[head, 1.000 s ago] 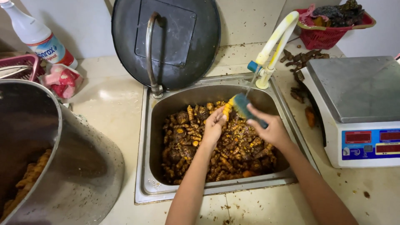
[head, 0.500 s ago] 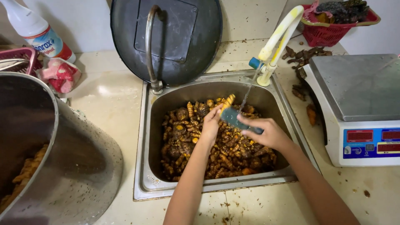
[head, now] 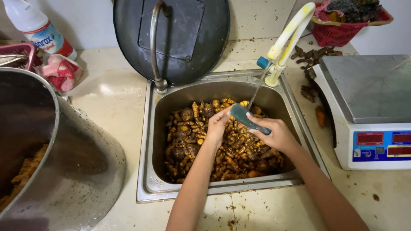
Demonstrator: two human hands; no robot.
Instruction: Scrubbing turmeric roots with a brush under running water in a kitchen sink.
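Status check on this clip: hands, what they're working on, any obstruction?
Right hand gripping blue-grey scrub brush. Left hand on a brown-orange knobbly root in the steel sink. Thin water stream from white tap. Nothing blocking.

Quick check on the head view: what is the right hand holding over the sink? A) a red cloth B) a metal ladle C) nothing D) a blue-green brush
D: the right hand grips a blue-green brush under the thin stream from the tap, above the pile of turmeric roots in the sink, while the left hand rests on the roots.
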